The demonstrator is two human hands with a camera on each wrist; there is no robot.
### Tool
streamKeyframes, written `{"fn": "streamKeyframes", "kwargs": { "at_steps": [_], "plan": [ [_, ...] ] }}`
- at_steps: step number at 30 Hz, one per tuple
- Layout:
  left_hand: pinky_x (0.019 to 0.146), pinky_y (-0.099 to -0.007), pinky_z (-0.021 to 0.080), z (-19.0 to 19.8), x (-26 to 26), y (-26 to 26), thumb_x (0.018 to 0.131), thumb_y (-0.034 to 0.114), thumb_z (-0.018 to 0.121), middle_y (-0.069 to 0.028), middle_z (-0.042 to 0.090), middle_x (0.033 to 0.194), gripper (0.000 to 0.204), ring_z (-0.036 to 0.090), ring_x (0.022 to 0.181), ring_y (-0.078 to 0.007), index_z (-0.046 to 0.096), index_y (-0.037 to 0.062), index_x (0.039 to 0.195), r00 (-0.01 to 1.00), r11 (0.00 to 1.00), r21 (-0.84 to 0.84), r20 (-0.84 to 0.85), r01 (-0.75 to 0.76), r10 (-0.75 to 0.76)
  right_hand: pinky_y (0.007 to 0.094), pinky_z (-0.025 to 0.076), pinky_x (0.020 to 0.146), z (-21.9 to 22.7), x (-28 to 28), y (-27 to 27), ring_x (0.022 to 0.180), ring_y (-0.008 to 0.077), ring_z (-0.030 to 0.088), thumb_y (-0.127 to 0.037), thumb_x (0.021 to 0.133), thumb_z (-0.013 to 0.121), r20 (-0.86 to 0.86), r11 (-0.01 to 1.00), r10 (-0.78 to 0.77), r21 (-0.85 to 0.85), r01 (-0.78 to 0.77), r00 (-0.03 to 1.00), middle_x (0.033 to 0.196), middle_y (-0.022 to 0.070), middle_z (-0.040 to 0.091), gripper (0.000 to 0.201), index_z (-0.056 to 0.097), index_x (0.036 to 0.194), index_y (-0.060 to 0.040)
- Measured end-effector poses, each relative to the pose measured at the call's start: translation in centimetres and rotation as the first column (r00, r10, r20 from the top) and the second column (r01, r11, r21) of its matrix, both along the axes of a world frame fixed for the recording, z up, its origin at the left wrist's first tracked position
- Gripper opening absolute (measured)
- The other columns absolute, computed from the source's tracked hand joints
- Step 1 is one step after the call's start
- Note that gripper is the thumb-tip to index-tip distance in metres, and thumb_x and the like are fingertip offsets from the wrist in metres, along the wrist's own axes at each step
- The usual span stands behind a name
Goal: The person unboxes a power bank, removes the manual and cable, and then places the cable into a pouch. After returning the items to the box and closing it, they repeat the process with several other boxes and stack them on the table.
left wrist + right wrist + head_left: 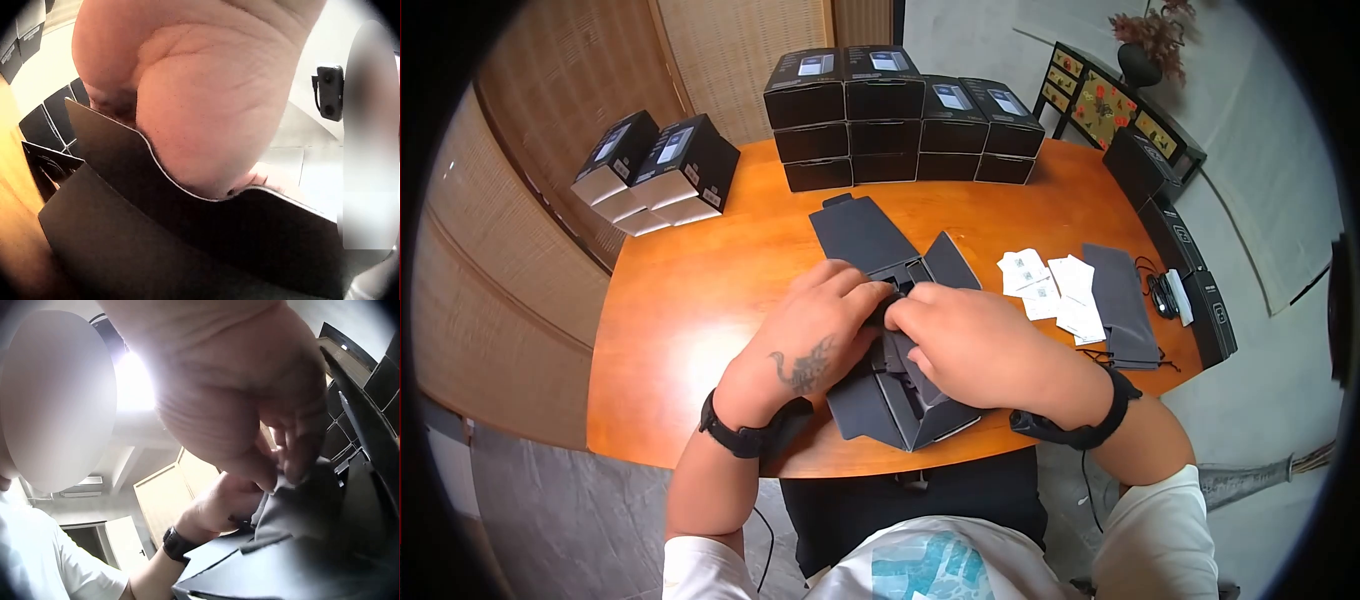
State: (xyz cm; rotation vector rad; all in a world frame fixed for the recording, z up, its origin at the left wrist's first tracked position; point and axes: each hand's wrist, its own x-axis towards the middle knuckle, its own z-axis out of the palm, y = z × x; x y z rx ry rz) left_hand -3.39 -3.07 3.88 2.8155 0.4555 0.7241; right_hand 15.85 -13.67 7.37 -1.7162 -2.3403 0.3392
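An open black cardboard box lies near the table's front edge, its flaps spread out. Over its middle, the left hand and right hand meet with bent fingers. Between them is a dark grey cloth pouch, its folds visible in the right wrist view. The right thumb and fingers pinch the top of this pouch, and the left fingers grip it close by. In the left wrist view a box flap hides the left fingertips.
Stacked black boxes stand at the back, with more boxes at the back left. To the right lie white cards, a flat grey drawstring pouch and a coiled black cable. Further black boxes line the right edge.
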Motion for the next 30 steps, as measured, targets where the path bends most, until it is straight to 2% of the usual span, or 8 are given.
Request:
{"fn": "streamKeyframes", "kwargs": {
  "at_steps": [11, 13, 15, 18, 19, 22, 28, 30],
  "plan": [
    [0.076, -0.036, 0.056, 1.2, -3.4, 3.3, 0.096, 0.013, 0.069, -0.0144, 0.07, 0.096, 0.013, 0.069, 0.084, -0.032, 0.068, 0.0013, 0.102, 0.929, 0.894, -0.259, -0.167, -0.365, 0.33, 0.0418, 0.052, 0.088, -0.8, 0.0, 0.1, 0.104, 0.0255, 0.064, -0.019, 0.088, 0.072, 0.345, 0.97, 0.242, -0.075, -0.23, 0.907, 0.101, 0.0075, 0.072, 0.017, 0.076, 0.1, -0.0078],
    [0.077, -0.0336, 0.056, 1.5, -3.7, 3.7, 0.099, 0.015, 0.066, -0.0114, 0.07, 0.096, 0.016, 0.069, 0.086, -0.0247, 0.065, 0.0018, 0.108, 0.976, 0.675, -0.714, -0.057, -0.185, 0.208, 0.043, 0.051, 0.09, 0.6, 1.4, -0.3, 0.103, 0.0263, 0.065, -0.016, 0.086, 0.072, 0.231, 0.955, 0.296, -0.1, -0.28, 0.927, 0.101, 0.0086, 0.073, 0.016, 0.076, 0.099, -0.006],
    [0.082, -0.032, 0.056, 0.9, -3.7, 3.8, 0.1, 0.01, 0.065, -0.0041, 0.068, 0.092, 0.025, 0.067, 0.09, -0.0157, 0.059, 0.002, 0.123, 0.969, 0.424, -0.893, 0.218, 0.15, 0.118, 0.0428, 0.051, 0.088, 1.9, 2.6, -1.3, 0.098, 0.0287, 0.067, -0.013, 0.085, 0.071, -0.027, 0.942, 0.184, 0.29, -0.169, 0.983, 0.095, 0.0103, 0.072, 0.014, 0.075, 0.094, -0.0043],
    [0.087, -0.0313, 0.055, -1.4, -1.5, 3.1, 0.097, 0.006, 0.067, -0.0054, 0.069, 0.095, 0.032, 0.068, 0.093, -0.0163, 0.058, 0.0021, 0.128, 0.911, 0.552, -0.771, 0.41, 0.319, 0.045, 0.0418, 0.053, 0.083, 3.7, 4.7, -3.2, 0.093, 0.0327, 0.068, -0.01, 0.085, 0.069, -0.289, 0.879, -0.131, 0.409, 0.246, 0.948, 0.094, 0.0141, 0.071, 0.011, 0.072, 0.091, -0.0009],
    [0.088, -0.0315, 0.055, -0.5, -1.5, 2.6, 0.092, 0.001, 0.072, -0.0066, 0.07, 0.099, 0.034, 0.067, 0.098, -0.0174, 0.063, 0.0029, 0.124, 0.982, 0.776, -0.62, 0.189, 0.117, 0.003, 0.0404, 0.053, 0.08, 3.4, 5.4, -3.5, 0.089, 0.0328, 0.067, -0.009, 0.088, 0.068, -0.387, 0.9, -0.285, 0.207, 0.384, 0.877, 0.093, 0.0152, 0.071, 0.01, 0.072, 0.092, -0.0009],
    [0.092, -0.0362, 0.054, -0.8, -0.1, 2.2, 0.08, 0.003, 0.082, -0.0071, 0.071, 0.101, 0.028, 0.066, 0.105, -0.0255, 0.072, 0.0047, 0.106, 0.995, 0.949, -0.304, 0.068, 0.087, -0.07, 0.0404, 0.053, 0.08, -0.5, 6.4, -3.6, 0.089, 0.0326, 0.067, -0.01, 0.09, 0.067, -0.449, 0.974, -0.212, -0.019, 0.228, 0.868, 0.093, 0.0148, 0.07, 0.011, 0.072, 0.093, -0.0011],
    [0.105, -0.0445, 0.048, -4.4, 0.8, 3.8, 0.071, 0.015, 0.092, -0.0187, 0.063, 0.124, 0.071, 0.061, 0.117, -0.0345, 0.059, 0.0024, 0.133, 0.873, 0.924, -0.113, 0.302, -0.365, 0.382, 0.0402, 0.049, 0.093, -3.4, 1.9, -4.7, 0.107, 0.0302, 0.058, -0.022, 0.081, 0.08, -0.224, 0.947, 0.112, 0.318, -0.036, 0.968, 0.113, 0.0086, 0.064, 0.027, 0.073, 0.103, -0.0082],
    [0.106, -0.042, 0.049, -4.8, 0.7, 4.3, 0.075, 0.013, 0.091, -0.0233, 0.057, 0.136, 0.093, 0.06, 0.123, -0.0315, 0.038, -0.0038, 0.149, 0.842, 0.738, -0.623, 0.227, -0.26, 0.489, 0.0409, 0.049, 0.092, -3.8, 1.4, -5.1, 0.108, 0.0302, 0.057, -0.024, 0.079, 0.082, -0.147, 0.929, 0.114, 0.366, -0.052, 0.983, 0.116, 0.0073, 0.062, 0.031, 0.074, 0.106, -0.0096]
  ]
}}
